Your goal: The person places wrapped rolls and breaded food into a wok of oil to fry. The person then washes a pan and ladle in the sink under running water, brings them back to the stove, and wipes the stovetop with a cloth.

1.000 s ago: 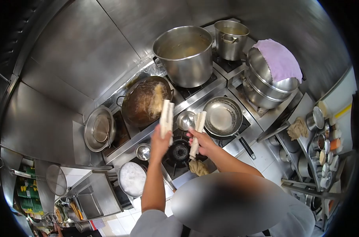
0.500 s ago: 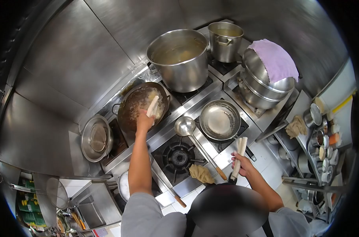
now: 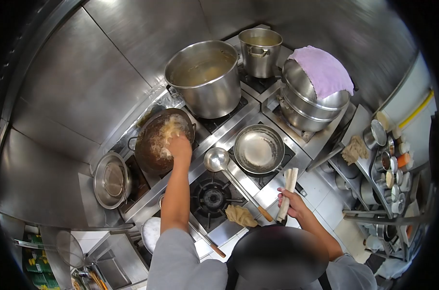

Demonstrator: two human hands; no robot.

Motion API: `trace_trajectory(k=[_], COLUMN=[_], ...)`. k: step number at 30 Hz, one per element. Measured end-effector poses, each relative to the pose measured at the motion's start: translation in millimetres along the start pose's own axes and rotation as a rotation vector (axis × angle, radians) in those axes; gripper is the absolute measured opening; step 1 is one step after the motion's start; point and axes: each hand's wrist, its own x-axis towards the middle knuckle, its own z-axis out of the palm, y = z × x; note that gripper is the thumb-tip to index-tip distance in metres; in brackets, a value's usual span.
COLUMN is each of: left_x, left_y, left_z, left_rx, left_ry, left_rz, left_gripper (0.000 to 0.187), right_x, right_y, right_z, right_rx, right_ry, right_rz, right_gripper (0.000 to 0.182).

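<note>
My left hand (image 3: 179,144) reaches low over a dark wok (image 3: 152,157) of bubbling oil, beside pale golden foam. Its fingers are partly hidden and blurred, so I cannot see whether a pale strip is still in them. Off to the right, in front of the stove, my right hand (image 3: 291,203) is closed around long pale dough strips (image 3: 289,186), held nearly upright. A shallow round pan (image 3: 259,150) rests on a burner beyond that hand. Between the hands lies a metal ladle (image 3: 217,159) with a wooden handle.
Behind the wok stands a large stockpot (image 3: 205,96) of cloudy liquid, with a smaller pot (image 3: 260,58) beside it. A lidded steamer (image 3: 306,113) carries a purple cloth (image 3: 323,72). A bare burner (image 3: 211,195) and a tan rag (image 3: 241,215) are near me; a metal bowl (image 3: 101,193) sits left.
My left hand has gone lower into the wok; the pale strip seen in it before is no longer visible. My right hand still holds its strips. The whole view has shifted slightly.
</note>
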Motion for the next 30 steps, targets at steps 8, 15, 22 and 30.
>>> trace_trajectory(k=[8, 15, 22, 30], left_x=[-195, -226, -194, -77], left_y=[111, 87, 33, -67], left_z=[-118, -104, -100, -39], left_rx=[-1.081, -1.993, -2.204, -0.486], left_ry=[-0.447, -1.006, -0.626, -0.127], left_rz=[0.351, -0.401, -0.644, -0.265], left_gripper=[0.022, 0.036, 0.025, 0.025], right_x=[-10, 19, 50, 44], right_y=[-28, -37, -21, -18], right_z=[90, 176, 258, 132], right_rx=[0.256, -0.028, -0.365, -0.415], right_ry=[-0.517, -0.797, -0.740, -0.562], right_rz=[-0.252, -0.151, 0.009, 0.125], right_gripper=[0.031, 0.035, 0.063, 0.051])
